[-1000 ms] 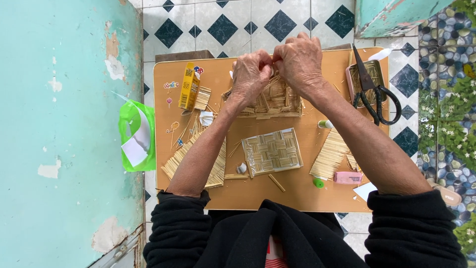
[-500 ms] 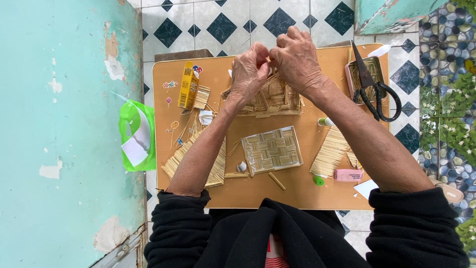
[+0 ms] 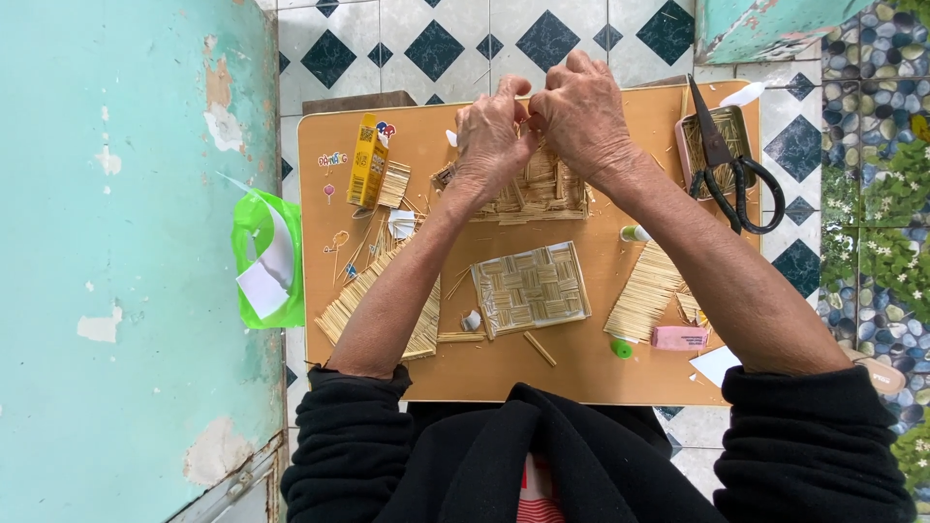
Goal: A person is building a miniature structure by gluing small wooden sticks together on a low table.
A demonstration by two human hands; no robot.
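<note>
My left hand and my right hand meet over a small structure of woven straw sticks at the far middle of a low orange table. The fingertips of both hands pinch together at the top of it, on thin sticks. A flat woven square mat lies nearer me, between my forearms. Loose bundles of straw sticks lie at the left and at the right.
A yellow box stands at the table's left. Black scissors rest on a small tray at the far right. A pink eraser and a green cap lie front right. A green bag hangs off the left edge.
Both hands have stayed on the woven structure, with only small shifts of the fingers at its top.
</note>
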